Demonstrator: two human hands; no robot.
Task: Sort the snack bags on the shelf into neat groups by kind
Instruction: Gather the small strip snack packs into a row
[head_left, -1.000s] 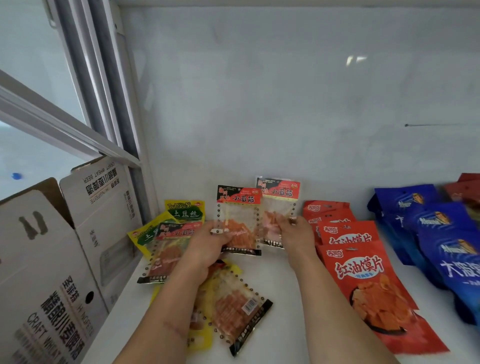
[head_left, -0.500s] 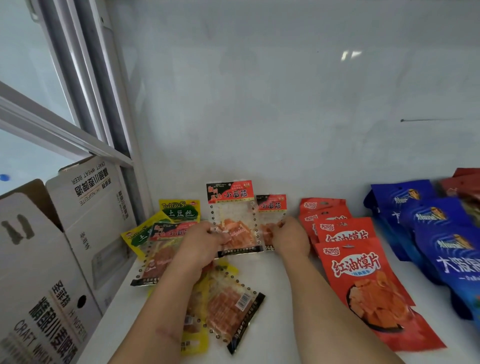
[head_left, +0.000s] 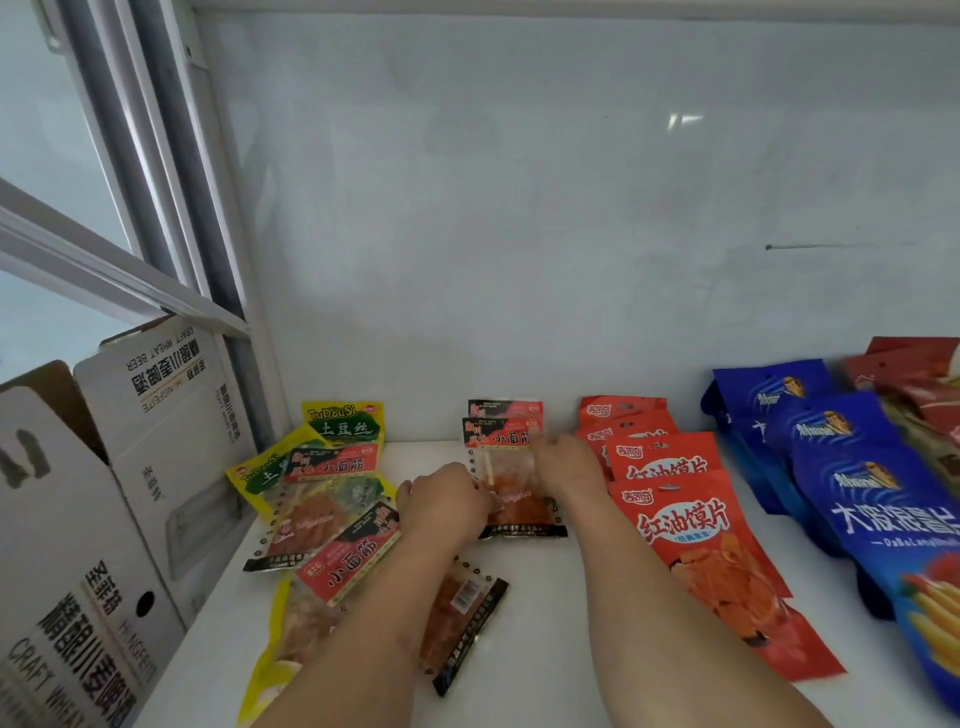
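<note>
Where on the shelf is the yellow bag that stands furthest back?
In the head view, the yellow bag stands at the back left of the shelf against the rear wall, beside the cardboard box, left of both hands.

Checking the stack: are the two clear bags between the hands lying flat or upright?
Lying flat: the two clear bags overlap on the shelf.

Red bags (head_left: 691, 525), blue bags (head_left: 852, 467), yellow bags (head_left: 343, 423).
</note>
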